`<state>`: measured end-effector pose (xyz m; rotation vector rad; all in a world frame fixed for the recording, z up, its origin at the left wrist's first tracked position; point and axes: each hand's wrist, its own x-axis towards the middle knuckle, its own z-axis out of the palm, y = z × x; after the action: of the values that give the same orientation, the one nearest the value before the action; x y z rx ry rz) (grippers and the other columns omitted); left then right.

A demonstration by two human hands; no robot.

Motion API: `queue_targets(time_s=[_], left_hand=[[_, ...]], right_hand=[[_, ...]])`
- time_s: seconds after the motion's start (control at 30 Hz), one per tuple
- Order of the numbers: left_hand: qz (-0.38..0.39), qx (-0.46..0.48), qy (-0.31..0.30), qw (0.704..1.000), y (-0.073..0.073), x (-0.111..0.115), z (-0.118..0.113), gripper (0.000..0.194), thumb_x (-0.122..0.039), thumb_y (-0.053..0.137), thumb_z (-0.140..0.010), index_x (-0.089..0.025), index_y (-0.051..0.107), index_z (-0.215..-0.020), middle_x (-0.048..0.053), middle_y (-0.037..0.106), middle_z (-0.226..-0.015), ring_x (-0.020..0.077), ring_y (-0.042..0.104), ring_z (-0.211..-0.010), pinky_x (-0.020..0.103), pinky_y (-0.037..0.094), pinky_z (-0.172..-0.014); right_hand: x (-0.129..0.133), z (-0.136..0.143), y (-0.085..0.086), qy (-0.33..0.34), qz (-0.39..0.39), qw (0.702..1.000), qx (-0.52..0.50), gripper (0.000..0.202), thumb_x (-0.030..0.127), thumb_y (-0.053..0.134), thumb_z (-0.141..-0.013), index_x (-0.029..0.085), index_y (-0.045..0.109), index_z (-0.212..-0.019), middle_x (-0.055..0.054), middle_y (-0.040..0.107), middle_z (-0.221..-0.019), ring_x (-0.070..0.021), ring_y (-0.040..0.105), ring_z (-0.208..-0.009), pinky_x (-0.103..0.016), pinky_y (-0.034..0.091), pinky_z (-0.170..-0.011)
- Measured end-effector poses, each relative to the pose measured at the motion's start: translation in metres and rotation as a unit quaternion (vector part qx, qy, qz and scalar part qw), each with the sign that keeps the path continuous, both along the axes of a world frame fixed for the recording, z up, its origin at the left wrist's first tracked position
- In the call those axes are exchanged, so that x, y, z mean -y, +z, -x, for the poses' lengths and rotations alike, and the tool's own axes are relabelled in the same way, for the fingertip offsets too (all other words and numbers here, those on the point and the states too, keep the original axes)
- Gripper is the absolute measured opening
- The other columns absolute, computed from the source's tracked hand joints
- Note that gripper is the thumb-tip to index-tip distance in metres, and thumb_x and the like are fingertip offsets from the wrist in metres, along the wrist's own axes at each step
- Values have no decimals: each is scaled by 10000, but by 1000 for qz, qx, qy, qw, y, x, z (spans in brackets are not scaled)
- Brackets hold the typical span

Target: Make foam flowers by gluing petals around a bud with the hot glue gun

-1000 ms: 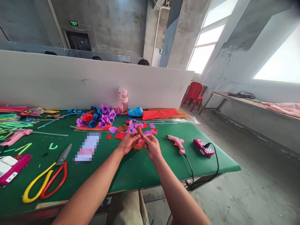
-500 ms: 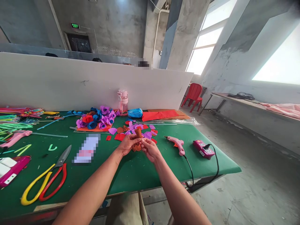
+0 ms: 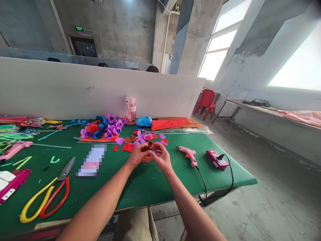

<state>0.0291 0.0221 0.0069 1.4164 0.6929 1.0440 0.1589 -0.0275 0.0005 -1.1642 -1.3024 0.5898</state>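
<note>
Both of my hands meet over the middle of the green table [image 3: 140, 187]. My left hand [image 3: 136, 155] and my right hand [image 3: 163, 159] pinch a small brown foam piece [image 3: 150, 145] rolled into a tight bud between the fingertips. More brown foam [image 3: 147, 159] shows under my left fingers. Loose purple, red and brown petal cut-outs [image 3: 144, 138] lie just beyond my hands. A pile of finished foam flowers [image 3: 101, 128] in purple, blue and red sits further back to the left.
A pink glue gun [image 3: 188, 154] and a pink power box [image 3: 217, 159] with black cable lie to the right. Large yellow and red scissors [image 3: 47, 195] lie at left, beside a pink case [image 3: 11, 182]. A white partition [image 3: 75, 88] backs the table; people's heads show behind it.
The brown foam piece stood up as a flat petal before; now it is curled into a tighter roll between my fingertips. My hands stayed in the same spot.
</note>
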Motion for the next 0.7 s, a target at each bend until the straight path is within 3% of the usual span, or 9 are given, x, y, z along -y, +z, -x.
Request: queue_targets(time_s=[0.17, 0.4, 0.47, 0.53, 0.7], left_hand=[[-25, 0, -6, 1000, -4, -1, -1, 198, -294, 735, -641, -162, 690, -783, -21, 617, -644, 99, 519, -563, 231, 432, -565], [-21, -23, 4, 1000, -5, -2, 1, 231, -309, 746, -640, -157, 696, -807, -5, 638, -659, 107, 532, -580, 236, 433, -580], [-30, -30, 2, 999, -5, -2, 1, 249, -326, 736, -659, -153, 701, -835, 6, 646, -679, 114, 542, -600, 240, 436, -592], [-42, -34, 7, 999, -4, -1, 0, 258, -327, 736, -657, -149, 703, -841, 20, 659, -718, 124, 556, -627, 247, 443, -607], [-35, -38, 13, 999, -1, 3, -1, 251, -332, 734, -651, -155, 706, -828, 17, 657, -691, 136, 569, -629, 257, 458, -617]], right_hand=[[1, 3, 7, -50, -39, 993, 97, 146, 313, 599, -777, 199, 636, -860, -36, 640, -812, -177, 569, -769, -316, 476, -708], [14, -9, 22, -82, -87, 983, 137, 260, 335, 638, -784, 207, 595, -1007, -57, 647, -932, -195, 596, -856, -338, 491, -759], [19, -17, 30, -101, -127, 969, 186, 104, 309, 598, -834, 220, 622, -883, -43, 645, -858, -195, 582, -841, -342, 472, -775], [22, -24, 38, -96, -158, 950, 251, 120, 279, 553, -879, 228, 642, -817, -37, 642, -817, -194, 566, -830, -341, 450, -781], [23, -31, 50, -58, -154, 899, 407, 205, 249, 491, -922, 248, 696, -930, -55, 625, -862, -195, 516, -829, -328, 389, -752]])
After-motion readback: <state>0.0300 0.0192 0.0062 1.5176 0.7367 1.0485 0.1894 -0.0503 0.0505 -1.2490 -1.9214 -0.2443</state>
